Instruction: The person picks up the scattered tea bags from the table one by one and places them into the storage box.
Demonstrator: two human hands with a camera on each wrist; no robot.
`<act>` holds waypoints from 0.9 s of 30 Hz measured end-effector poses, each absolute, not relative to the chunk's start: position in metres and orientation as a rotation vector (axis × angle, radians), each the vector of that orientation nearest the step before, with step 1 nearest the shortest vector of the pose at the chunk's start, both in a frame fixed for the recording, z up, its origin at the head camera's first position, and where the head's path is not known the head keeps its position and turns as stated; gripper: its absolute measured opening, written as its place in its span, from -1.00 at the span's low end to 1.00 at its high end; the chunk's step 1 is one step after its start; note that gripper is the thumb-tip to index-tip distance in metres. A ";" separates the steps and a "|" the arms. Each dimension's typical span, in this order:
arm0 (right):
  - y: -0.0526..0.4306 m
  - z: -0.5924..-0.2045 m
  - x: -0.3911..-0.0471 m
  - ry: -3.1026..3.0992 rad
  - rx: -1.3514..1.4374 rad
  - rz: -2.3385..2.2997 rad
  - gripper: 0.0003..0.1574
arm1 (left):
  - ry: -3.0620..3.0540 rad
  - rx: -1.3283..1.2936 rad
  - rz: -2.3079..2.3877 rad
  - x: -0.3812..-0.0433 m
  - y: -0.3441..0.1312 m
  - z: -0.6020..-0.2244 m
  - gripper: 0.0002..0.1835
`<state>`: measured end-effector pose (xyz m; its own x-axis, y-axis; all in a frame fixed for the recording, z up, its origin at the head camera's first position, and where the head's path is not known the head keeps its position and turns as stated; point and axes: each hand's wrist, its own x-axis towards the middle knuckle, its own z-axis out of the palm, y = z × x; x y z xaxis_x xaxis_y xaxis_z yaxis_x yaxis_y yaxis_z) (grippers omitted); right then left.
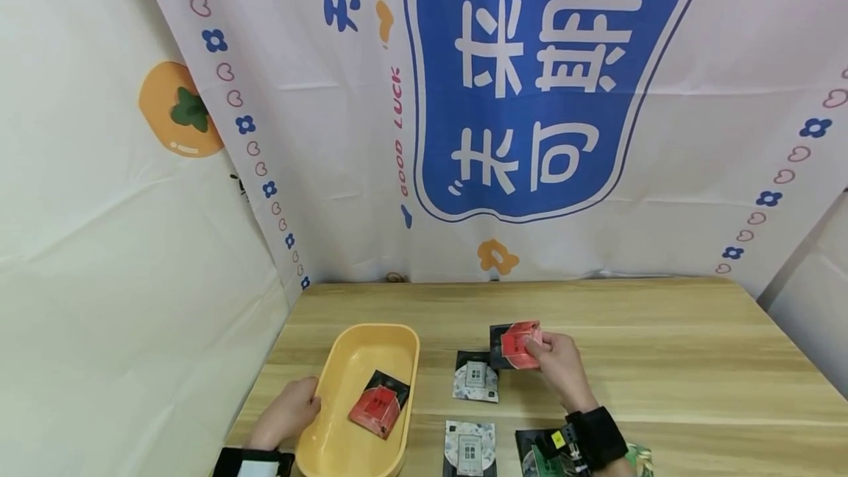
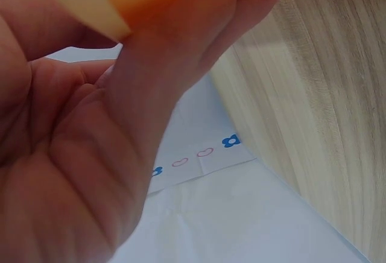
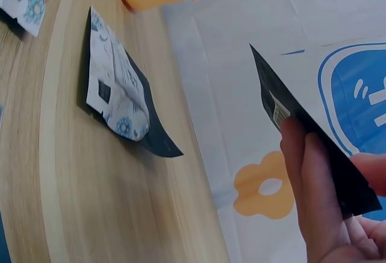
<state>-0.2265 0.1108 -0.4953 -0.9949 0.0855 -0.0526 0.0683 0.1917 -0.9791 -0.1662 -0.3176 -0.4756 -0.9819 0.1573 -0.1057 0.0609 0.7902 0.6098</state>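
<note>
My left hand (image 1: 288,412) grips the left rim of a yellow plastic tray (image 1: 350,341); the left wrist view shows thumb and fingers around the tray's edge (image 2: 90,3). One red-and-black sachet (image 1: 380,405) lies inside the tray. My right hand (image 1: 559,366) pinches a second red-and-black sachet (image 1: 513,345) between thumb and fingers. In the right wrist view that held sachet (image 3: 310,136) appears edge-on, its dark back toward the camera. Just left of the right hand, a white-and-black sachet (image 1: 475,377) with a floral print lies flat on the wooden table.
Another white-and-black sachet (image 1: 470,447) lies nearer the front edge of view. A green-and-black sachet (image 1: 530,447) is partly hidden under the right wrist strap (image 1: 598,438). A printed cloth (image 1: 358,241) hangs behind the wooden table (image 1: 695,359).
</note>
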 end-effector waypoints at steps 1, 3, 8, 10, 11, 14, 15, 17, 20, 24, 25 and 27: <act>0.110 -0.495 -0.226 -2.412 -0.156 1.991 -0.63 | 2.832 0.172 0.949 -0.166 -0.318 -0.476 -0.88; 0.108 -0.495 -0.226 -2.409 -0.157 2.002 -0.63 | 2.842 0.184 0.939 -0.167 -0.318 -0.477 -0.88; 0.105 -0.494 -0.228 -2.407 -0.156 2.007 -0.64 | 2.850 0.188 0.918 -0.167 -0.318 -0.478 -0.87; 0.104 -0.494 -0.228 -2.405 -0.148 2.012 -0.65 | 2.848 0.185 0.917 -0.167 -0.318 -0.477 -0.87; 0.103 -0.494 -0.229 -2.404 -0.143 2.015 -0.65 | 2.845 0.181 0.922 -0.167 -0.318 -0.477 -0.87; 0.101 -0.493 -0.229 -2.409 -0.132 2.026 -0.66 | 2.839 0.186 0.937 -0.167 -0.318 -0.475 -0.87; 0.100 -0.492 -0.229 -2.411 -0.130 2.031 -0.66 | 2.841 0.189 0.938 -0.166 -0.318 -0.475 -0.87; 0.099 -0.492 -0.229 -2.409 -0.125 2.040 -0.67 | 2.843 0.189 0.938 -0.167 -0.318 -0.474 -0.87; 0.096 -0.491 -0.230 -2.401 -0.107 2.056 -0.68 | 2.864 0.194 0.913 -0.167 -0.318 -0.474 -0.87; 0.093 -0.491 -0.231 -2.391 -0.115 2.096 -0.70 | 2.858 0.169 0.906 -0.168 -0.317 -0.475 -0.87; 0.093 -0.491 -0.231 -2.391 -0.121 2.107 -0.70 | 2.855 0.162 0.904 -0.168 -0.317 -0.475 -0.87; 0.092 -0.491 -0.230 -2.392 -0.123 2.125 -0.71 | 2.856 0.161 0.898 -0.168 -0.316 -0.475 -0.87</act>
<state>-0.2303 0.0919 -0.4915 -0.9952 0.0171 -0.0964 0.0977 0.1170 -0.9883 -0.1680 -0.3162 -0.4752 -0.9840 0.1448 -0.1043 0.0590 0.8158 0.5753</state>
